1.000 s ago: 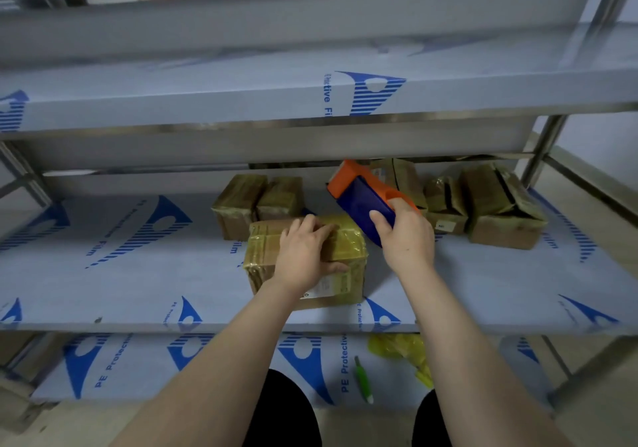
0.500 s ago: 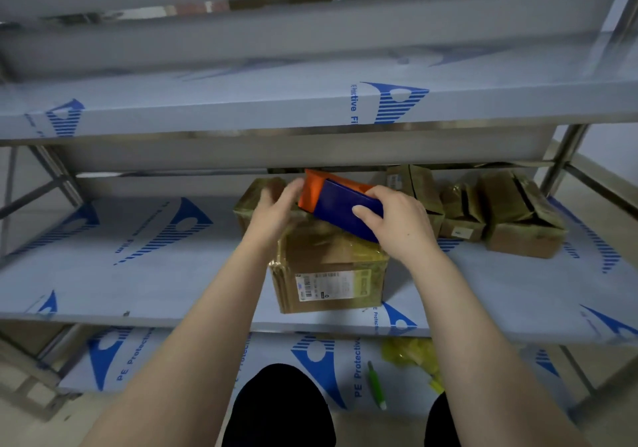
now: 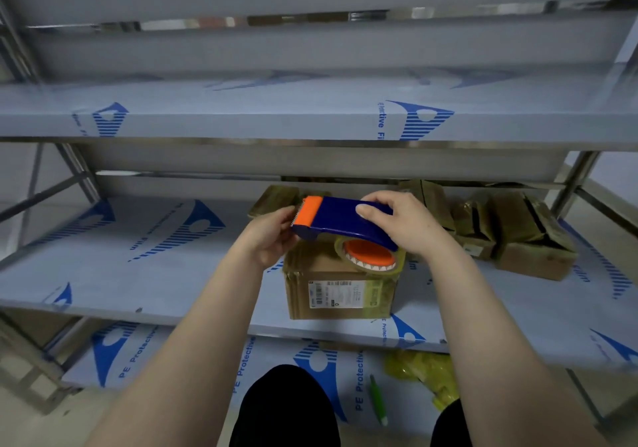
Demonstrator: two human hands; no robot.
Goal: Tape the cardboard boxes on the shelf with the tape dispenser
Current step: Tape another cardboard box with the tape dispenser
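1. The blue plastic tape dispenser point(image 3: 341, 220) with an orange toothed front end sits in the middle of the frame, held level in the air just above a box, front end pointing left.
2. Its roll of clear tape on an orange hub point(image 3: 369, 256) hangs below the body, right over the box top.
3. The right hand point(image 3: 404, 225) wraps around the rear of the dispenser, thumb on the near side.
4. The left hand point(image 3: 272, 236) curls its fingers around the orange front end; whether it pinches loose tape cannot be told.
5. The brown cardboard box with a white label point(image 3: 341, 287) stands near the front edge of the middle shelf board covered in blue-printed film point(image 3: 138, 274).
6. More brown taped boxes point(image 3: 531, 239) cluster at centre right, and another point(image 3: 276, 199) lies behind the left hand.
7. On the lower board, at bottom centre-right, lie a green pen point(image 3: 378, 400) and a crumpled yellow bag point(image 3: 424, 374).
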